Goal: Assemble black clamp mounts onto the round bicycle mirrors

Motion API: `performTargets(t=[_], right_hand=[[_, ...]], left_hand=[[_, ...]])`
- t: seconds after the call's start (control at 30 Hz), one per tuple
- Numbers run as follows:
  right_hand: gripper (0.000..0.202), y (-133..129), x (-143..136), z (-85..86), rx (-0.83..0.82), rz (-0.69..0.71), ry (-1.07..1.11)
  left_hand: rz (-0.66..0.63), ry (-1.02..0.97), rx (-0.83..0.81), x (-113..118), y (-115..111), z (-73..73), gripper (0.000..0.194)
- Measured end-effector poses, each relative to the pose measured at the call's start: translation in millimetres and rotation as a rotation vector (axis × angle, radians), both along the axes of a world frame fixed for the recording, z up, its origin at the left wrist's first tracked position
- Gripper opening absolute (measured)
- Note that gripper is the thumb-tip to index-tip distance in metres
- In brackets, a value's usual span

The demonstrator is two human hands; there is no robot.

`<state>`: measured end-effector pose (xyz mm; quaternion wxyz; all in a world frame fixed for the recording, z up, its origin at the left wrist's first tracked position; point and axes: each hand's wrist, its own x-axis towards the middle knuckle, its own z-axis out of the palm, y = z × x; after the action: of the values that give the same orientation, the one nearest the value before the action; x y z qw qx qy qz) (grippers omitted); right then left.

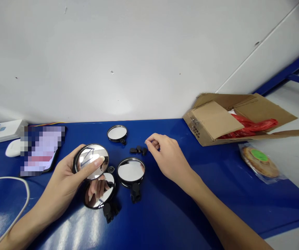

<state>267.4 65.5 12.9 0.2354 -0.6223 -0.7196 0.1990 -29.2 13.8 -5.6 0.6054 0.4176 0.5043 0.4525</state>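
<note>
My left hand (68,173) grips a round black-rimmed mirror (93,161), thumb across its glass. A small ridged joint (111,169) sticks out at that mirror's right edge. Below it lies a second round mirror (99,192) with a black clamp (110,211), partly covered by the held one. To the right rests a third mirror (131,170), its black clamp (135,192) pointing towards me. Farther back is a smaller-looking mirror (117,132) without a clamp. My right hand (168,156) has its fingers curled together beside several small black clamp pieces (139,150); anything inside its fingertips is hidden.
An open cardboard box (212,121) holding a red plastic bag (256,126) stands at the right, with a wrapped round pastry (261,161) before it. A phone (42,149), white case (13,148) and white cable (25,187) are at the left. A wall (139,69) rises behind.
</note>
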Motion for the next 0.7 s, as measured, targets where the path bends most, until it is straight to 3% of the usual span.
performTargets(t=[0.13, 0.27, 0.4, 0.7], right_hand=[[0.022, -3.6, -4.6, 6.8, 0.105, 0.010, 0.114], [0.014, -15.0, -13.3, 11.9, 0.262, 0.298, 0.350], [0.019, -27.5, -25.4, 7.1, 0.371, 0.521, 0.337], [0.015, -32.4, -33.9, -6.7, 0.615, 0.487, 0.144]], left_hand=[[-0.064, -0.107, -0.016, 9.2, -3.7, 13.1, 0.024], [-0.087, -0.157, -0.019, 15.0, -7.6, 19.6, 0.026], [-0.056, -0.121, -0.028, 18.6, -11.4, 16.3, 0.027], [-0.098, -0.048, -0.001, 11.4, -10.8, 11.4, 0.029]])
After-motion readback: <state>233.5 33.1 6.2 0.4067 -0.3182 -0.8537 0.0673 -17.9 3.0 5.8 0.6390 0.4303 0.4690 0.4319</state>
